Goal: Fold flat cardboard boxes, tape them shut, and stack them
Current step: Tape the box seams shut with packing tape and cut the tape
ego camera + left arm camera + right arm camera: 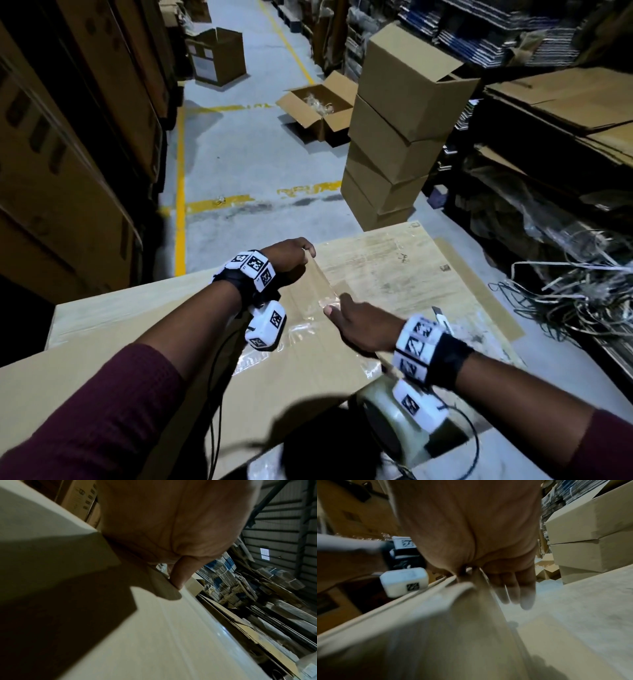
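Note:
A brown cardboard box [137, 383] lies before me on a pale worktable [394, 270]. A strip of clear tape [322, 287] runs across the box's seam toward its far edge. My left hand [294, 257] is at the far end, its curled fingers pinching the end of the tape. In the left wrist view one fingertip [179, 577] bears on the cardboard edge. My right hand [349, 322] lies flat with straight fingers [522, 592], pressing the tape down on the box [445, 628]. A pale tape roll [373, 404] sits under my right wrist.
A box cutter [443, 318] lies on the table by my right wrist. A tall stack of closed boxes [394, 137] stands beyond the table. Two open boxes [318, 106] [219, 54] sit on the floor. Flat cardboard sheets [565, 99] and tangled strapping [565, 291] fill the right.

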